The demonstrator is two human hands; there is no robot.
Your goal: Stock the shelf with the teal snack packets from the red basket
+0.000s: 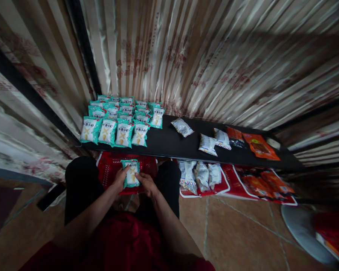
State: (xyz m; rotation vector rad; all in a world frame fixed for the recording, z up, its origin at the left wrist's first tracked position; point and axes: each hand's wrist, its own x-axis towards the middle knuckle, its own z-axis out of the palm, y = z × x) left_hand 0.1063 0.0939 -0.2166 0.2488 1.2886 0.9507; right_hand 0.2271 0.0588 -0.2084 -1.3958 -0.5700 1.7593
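Between my two hands I hold one teal and white snack packet [132, 174] above a red basket [110, 165]. My left hand [121, 178] grips its left side, thumb on the front. On the packet's right side is my right hand [147, 183], its thumb also pressed on the front. Several matching packets [124, 133] stand in rows on the left part of the black shelf [169, 141]. No other packet shows in the visible part of the basket.
Silver packets [207, 144] and orange packets [260, 145] lie on the shelf's right part. Below them, red baskets [228, 180] hold more silver and orange packets. A pleated curtain [186, 56] hangs behind. A dark flat object [51, 196] is left of my knee, a grey round object [305, 229] lower right.
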